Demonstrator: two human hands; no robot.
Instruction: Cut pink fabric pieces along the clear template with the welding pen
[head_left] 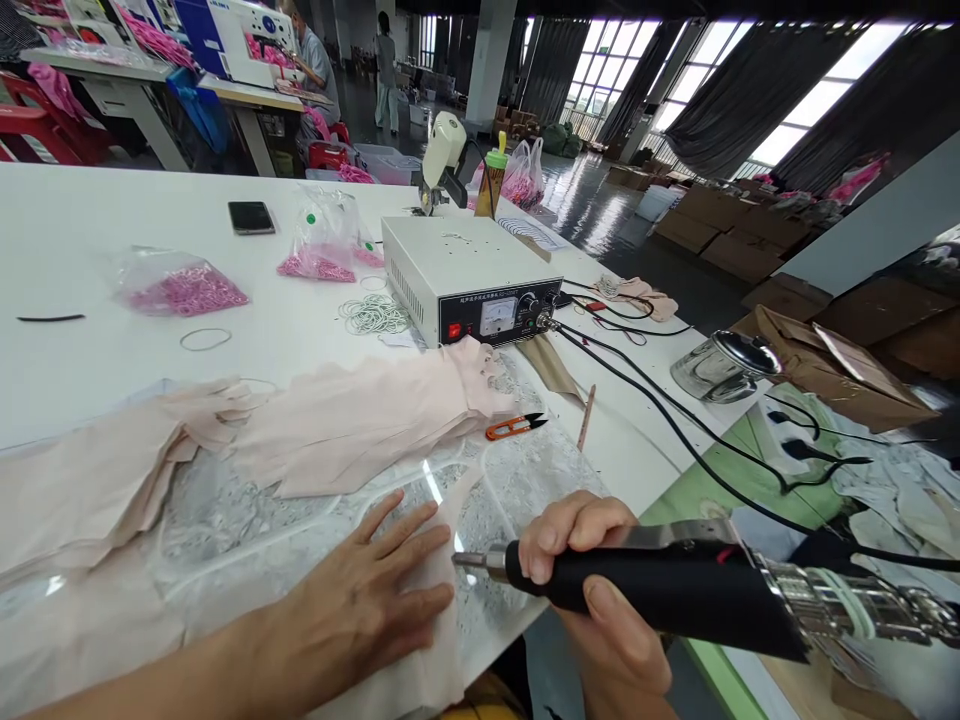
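Fabric [442, 655] lies under the spread left hand [375, 592], right hand [624, 628] gripping handpiece [697, 592], orange snips [511, 428] beyond.

from my remote seat, the handheld tool [660, 590] reads to me as smooth, plastic-looking casing with a bright metal tip [480, 563]. i see thin, matt cloth [360, 410] on a glossy clear sheet [529, 490]. the mug [724, 365] is mirror-shiny metal, the control box [465, 255] smooth and painted-looking, the bags [330, 218] crinkled clear plastic, the cartons [690, 230] dull cardboard, the floor [600, 220] polished and reflective.
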